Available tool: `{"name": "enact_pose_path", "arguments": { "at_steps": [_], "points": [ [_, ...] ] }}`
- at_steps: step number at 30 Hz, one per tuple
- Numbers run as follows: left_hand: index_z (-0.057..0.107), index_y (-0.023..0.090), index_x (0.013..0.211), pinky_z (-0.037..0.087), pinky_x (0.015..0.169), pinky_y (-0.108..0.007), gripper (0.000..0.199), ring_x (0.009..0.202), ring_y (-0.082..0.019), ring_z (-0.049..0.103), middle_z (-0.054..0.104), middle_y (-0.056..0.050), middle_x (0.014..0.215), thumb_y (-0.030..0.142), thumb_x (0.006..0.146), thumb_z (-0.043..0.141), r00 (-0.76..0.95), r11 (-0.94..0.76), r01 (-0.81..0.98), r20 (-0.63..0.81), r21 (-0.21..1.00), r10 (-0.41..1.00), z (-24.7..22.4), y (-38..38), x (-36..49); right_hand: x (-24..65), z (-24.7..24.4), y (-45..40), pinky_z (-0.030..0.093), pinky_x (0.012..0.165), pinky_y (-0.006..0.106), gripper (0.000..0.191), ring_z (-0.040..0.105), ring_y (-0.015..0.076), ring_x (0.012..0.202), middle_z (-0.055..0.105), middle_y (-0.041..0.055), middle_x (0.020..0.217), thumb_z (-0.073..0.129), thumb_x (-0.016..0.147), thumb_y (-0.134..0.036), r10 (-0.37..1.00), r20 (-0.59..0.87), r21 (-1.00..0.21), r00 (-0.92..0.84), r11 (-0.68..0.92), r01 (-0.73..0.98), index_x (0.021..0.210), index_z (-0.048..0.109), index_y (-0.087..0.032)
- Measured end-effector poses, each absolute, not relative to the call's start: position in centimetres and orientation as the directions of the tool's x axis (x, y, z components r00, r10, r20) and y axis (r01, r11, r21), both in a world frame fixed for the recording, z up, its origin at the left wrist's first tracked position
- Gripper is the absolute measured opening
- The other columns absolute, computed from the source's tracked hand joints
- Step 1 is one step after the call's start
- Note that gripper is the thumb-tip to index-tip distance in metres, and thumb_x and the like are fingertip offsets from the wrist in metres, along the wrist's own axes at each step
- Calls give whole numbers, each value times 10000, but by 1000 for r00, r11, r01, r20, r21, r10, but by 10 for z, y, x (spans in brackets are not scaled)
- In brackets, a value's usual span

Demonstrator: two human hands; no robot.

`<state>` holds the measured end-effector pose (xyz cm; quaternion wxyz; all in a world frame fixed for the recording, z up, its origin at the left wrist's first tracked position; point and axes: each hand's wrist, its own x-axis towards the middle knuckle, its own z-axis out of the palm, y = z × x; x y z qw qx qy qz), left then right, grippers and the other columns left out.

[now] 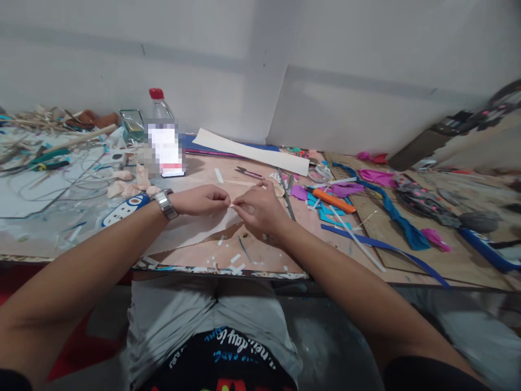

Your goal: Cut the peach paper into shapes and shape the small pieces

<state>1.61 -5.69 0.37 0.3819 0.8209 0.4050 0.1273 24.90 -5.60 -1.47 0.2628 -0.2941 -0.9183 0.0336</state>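
Note:
My left hand [204, 200], with a metal watch [165, 204] on its wrist, is closed in a pinch over the table's near part. Close against it, my right hand [262, 210] pinches too, thumb and forefinger together. Between the fingertips shows a small white bit of what looks like a white paper sheet [189, 231]. That sheet spreads below my left hand toward the table edge; my fingers hide part of it. Small white paper scraps [236, 259] lie just in front of my right hand. Beyond the hands are small scissors [249, 173] and a cream paper strip [252, 152].
A lit phone [166, 149] leans before a red-capped bottle [157, 94]. On the right lie an orange utility knife [334, 200], a blue strip [386, 248] and crumpled coloured paper [378, 177]. Green-handled pliers [49, 157] and thin sticks [36, 127] clutter the left. A wall stands behind.

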Motion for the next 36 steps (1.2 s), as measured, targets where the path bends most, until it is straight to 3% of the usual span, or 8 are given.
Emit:
{"name": "enact_pose_path", "arguments": {
  "at_steps": [7, 36],
  "points": [
    [655, 147, 820, 316, 612, -254, 413, 644, -120, 428, 515, 17, 693, 519, 955, 539, 646, -438, 569, -48, 696, 762, 7, -59, 20, 248, -16, -55, 242, 996, 441, 185, 639, 199, 839, 766, 25, 824, 617, 941, -303, 572, 472, -224, -671, 813, 537, 880, 765, -209],
    [700, 127, 767, 340, 602, -222, 209, 619, -102, 477, 572, 24, 625, 295, 857, 612, 608, -558, 534, 170, 635, 775, 1, -65, 24, 247, -13, -54, 259, 981, 428, 153, 618, 219, 907, 757, 49, 895, 579, 910, -285, 631, 382, -406, -675, 771, 491, 888, 693, -186]
  ]
}}
